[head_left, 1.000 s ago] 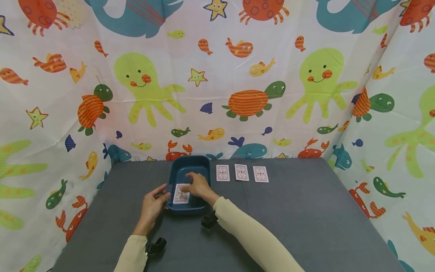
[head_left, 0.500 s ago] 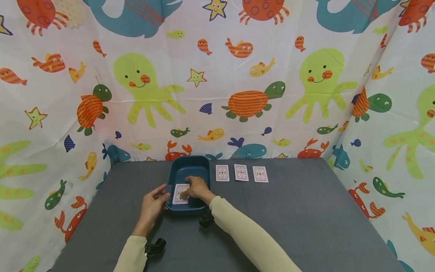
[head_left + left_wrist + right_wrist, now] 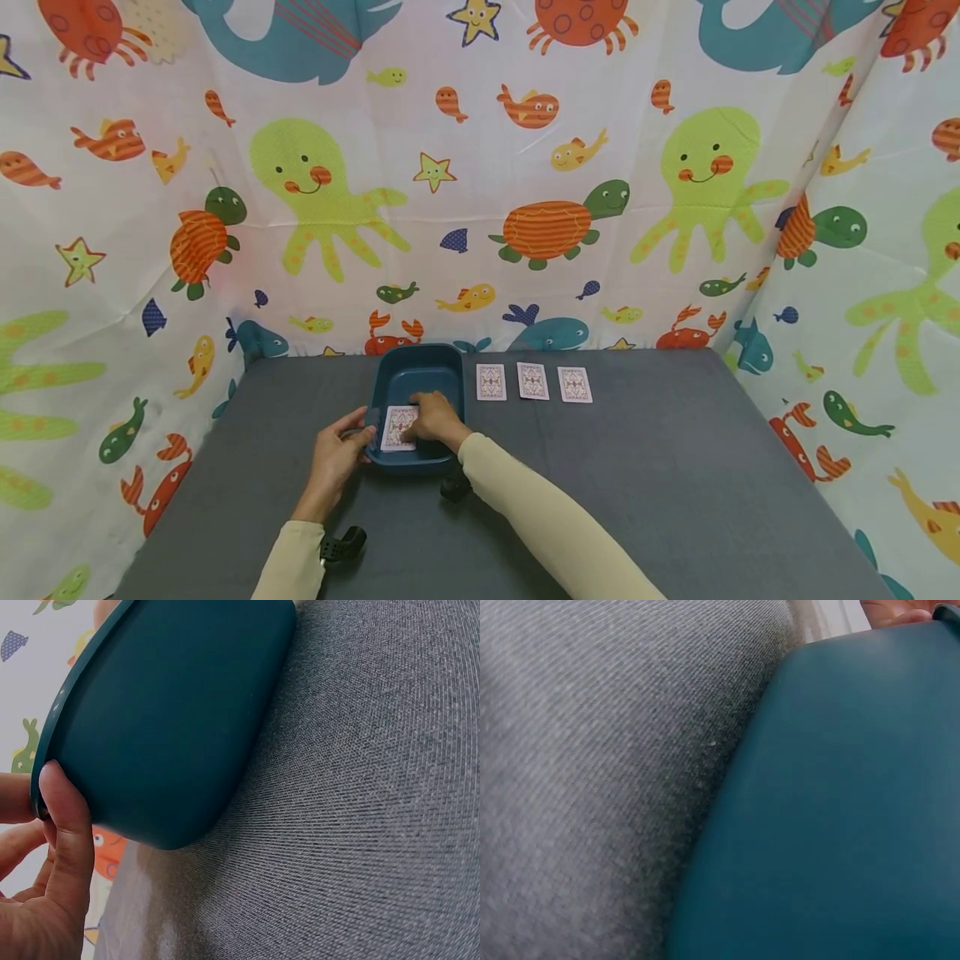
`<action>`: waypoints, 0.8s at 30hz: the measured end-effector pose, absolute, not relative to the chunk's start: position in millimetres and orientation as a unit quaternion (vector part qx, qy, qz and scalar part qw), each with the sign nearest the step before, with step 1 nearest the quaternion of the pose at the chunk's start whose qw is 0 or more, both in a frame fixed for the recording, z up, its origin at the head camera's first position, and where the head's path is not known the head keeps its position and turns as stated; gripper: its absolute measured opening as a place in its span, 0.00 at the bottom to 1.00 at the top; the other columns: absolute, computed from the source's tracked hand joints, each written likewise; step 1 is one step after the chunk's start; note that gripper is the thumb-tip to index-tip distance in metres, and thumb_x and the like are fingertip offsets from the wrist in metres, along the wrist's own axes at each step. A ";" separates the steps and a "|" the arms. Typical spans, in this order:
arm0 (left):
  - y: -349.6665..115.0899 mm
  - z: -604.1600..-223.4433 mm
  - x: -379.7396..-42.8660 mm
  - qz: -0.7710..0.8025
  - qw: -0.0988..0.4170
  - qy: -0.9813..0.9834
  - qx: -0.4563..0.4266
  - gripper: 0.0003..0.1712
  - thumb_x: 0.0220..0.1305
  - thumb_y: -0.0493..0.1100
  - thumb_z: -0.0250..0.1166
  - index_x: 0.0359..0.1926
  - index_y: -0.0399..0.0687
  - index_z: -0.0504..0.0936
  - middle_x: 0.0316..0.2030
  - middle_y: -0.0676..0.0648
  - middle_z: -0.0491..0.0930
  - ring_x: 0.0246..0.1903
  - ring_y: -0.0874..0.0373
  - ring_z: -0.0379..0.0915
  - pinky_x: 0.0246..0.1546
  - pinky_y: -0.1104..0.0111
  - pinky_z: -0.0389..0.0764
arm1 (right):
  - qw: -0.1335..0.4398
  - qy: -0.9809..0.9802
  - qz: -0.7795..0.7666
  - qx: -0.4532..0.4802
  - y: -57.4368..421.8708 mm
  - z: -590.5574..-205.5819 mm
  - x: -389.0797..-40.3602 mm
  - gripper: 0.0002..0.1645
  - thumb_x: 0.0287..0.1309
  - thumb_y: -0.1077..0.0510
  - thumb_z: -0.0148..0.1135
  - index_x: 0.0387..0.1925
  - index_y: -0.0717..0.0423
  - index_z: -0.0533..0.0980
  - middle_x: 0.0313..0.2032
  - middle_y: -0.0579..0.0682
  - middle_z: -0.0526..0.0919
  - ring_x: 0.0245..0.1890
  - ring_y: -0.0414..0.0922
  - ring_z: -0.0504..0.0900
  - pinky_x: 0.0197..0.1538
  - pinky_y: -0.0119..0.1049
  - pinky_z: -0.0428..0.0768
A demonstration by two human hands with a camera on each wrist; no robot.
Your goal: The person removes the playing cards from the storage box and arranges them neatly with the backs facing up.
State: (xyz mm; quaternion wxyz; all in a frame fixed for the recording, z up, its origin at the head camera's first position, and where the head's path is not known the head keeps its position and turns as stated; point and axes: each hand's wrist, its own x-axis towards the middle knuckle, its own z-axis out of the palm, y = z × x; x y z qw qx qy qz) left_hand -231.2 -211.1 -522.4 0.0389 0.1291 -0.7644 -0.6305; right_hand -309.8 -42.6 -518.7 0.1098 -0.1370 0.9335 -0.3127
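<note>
A dark blue plastic tray (image 3: 408, 377) sits on the grey cloth. Inside its near left part lies a playing card (image 3: 393, 434), patterned back up. My left hand (image 3: 335, 457) pinches the tray's left rim; the left wrist view shows the thumb (image 3: 66, 814) against the outer wall, fingers behind the rim. Reaching into the tray from the right, my right hand (image 3: 437, 419) has its fingertips at the card's right side and overlaps it. I cannot tell whether it grips the card. The right wrist view holds mostly the tray's outer wall (image 3: 840, 795), with the right hand's fingers out of sight.
To the right of the tray, three playing cards lie face down in a row: the left card (image 3: 491, 382), the middle card (image 3: 532, 381) and the right card (image 3: 575, 385). A sea-animal curtain (image 3: 465, 192) hangs behind the grey table (image 3: 637, 483) and along its sides.
My right hand has shifted slightly down and toward me inside the tray, its raised fingers drawing lower over the card. My left hand stays on the rim.
</note>
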 end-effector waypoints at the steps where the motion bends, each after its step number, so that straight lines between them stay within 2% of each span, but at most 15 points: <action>1: -211.1 -522.4 -231.1 -0.630 0.039 -0.765 0.129 0.27 0.67 0.37 0.62 0.67 0.44 0.72 0.56 0.36 0.70 0.38 0.52 0.75 0.24 0.70 0.80 | 0.107 0.934 -0.313 -0.138 -42.8 -518.8 -309.8 0.40 0.43 0.51 0.80 0.60 0.54 0.75 0.53 0.55 0.79 0.53 0.50 0.74 0.65 0.49 0.72; 9: -211.1 -523.5 -231.1 -0.633 0.041 -0.763 0.127 0.27 0.67 0.38 0.63 0.66 0.45 0.73 0.55 0.37 0.70 0.37 0.52 0.75 0.24 0.70 0.81 | 0.091 0.934 -0.322 -0.121 -44.7 -518.7 -309.5 0.37 0.43 0.52 0.80 0.55 0.50 0.73 0.48 0.52 0.74 0.47 0.48 0.73 0.58 0.47 0.76; 14: -211.4 -524.6 -231.8 -0.632 0.042 -0.763 0.128 0.26 0.67 0.37 0.63 0.66 0.45 0.73 0.54 0.38 0.70 0.37 0.52 0.75 0.24 0.70 0.81 | 0.067 0.920 -0.366 -0.123 -44.8 -517.0 -310.1 0.25 0.53 0.57 0.73 0.51 0.49 0.72 0.41 0.50 0.78 0.38 0.44 0.75 0.44 0.39 0.79; 18: -211.8 -525.5 -232.7 -0.631 0.042 -0.764 0.129 0.26 0.67 0.37 0.63 0.66 0.45 0.73 0.53 0.38 0.71 0.36 0.52 0.75 0.24 0.70 0.81 | 0.053 0.901 -0.414 -0.119 -43.6 -513.6 -310.1 0.14 0.61 0.60 0.65 0.48 0.51 0.75 0.34 0.50 0.80 0.31 0.43 0.76 0.31 0.33 0.76; 24: -212.2 -525.5 -232.9 -0.634 0.042 -0.761 0.128 0.27 0.66 0.37 0.63 0.66 0.44 0.73 0.53 0.38 0.70 0.34 0.56 0.75 0.24 0.70 0.81 | 0.027 0.890 -0.439 -0.119 -42.9 -512.0 -311.5 0.11 0.63 0.60 0.64 0.48 0.51 0.78 0.30 0.48 0.79 0.26 0.41 0.74 0.26 0.29 0.72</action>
